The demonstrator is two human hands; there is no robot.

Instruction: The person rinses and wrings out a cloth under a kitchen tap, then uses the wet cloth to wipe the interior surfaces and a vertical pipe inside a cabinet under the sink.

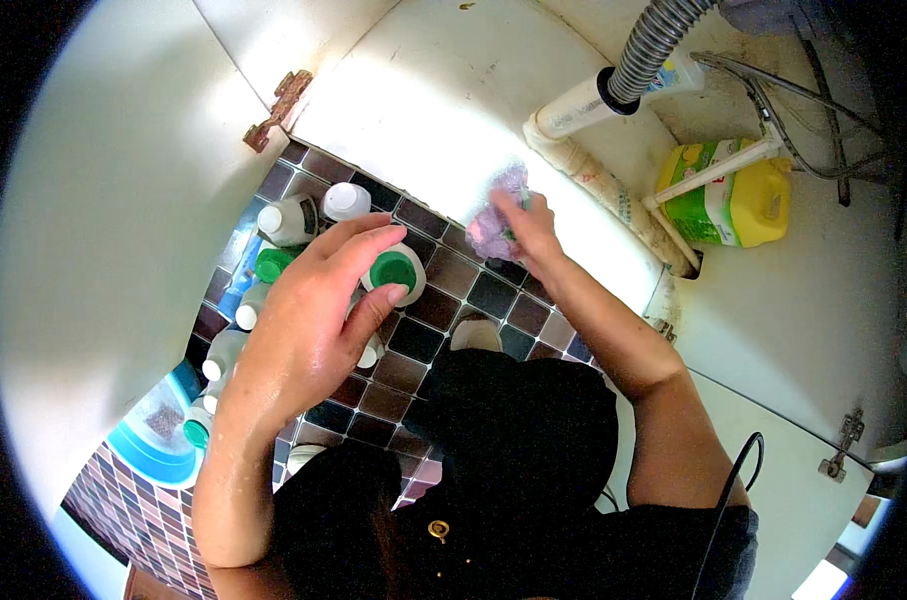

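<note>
My right hand (532, 229) grips a crumpled purple cloth (491, 229) at the front edge of the brightly lit white cabinet floor (423, 127). Fingers apart and wet-looking, my left hand (311, 315) hangs above the tiled floor with nothing in it. Below its fingertips stands a white container with a round green top (395, 271); from above, thumb and fingers overlap its outline. Beside that hand are two white-capped bottles, one grey-white (287, 219) and one white (346, 201). A green cap (273, 264) shows partly behind the hand.
A white drain pipe (573, 112) with a grey corrugated hose (660, 45) crosses the cabinet. Right of it stands a yellow-green jug (723, 195) near black cables (768, 97). An open door (108, 225) with a rusty hinge (277, 111) flanks the left. A blue basin (157, 435) sits lower left.
</note>
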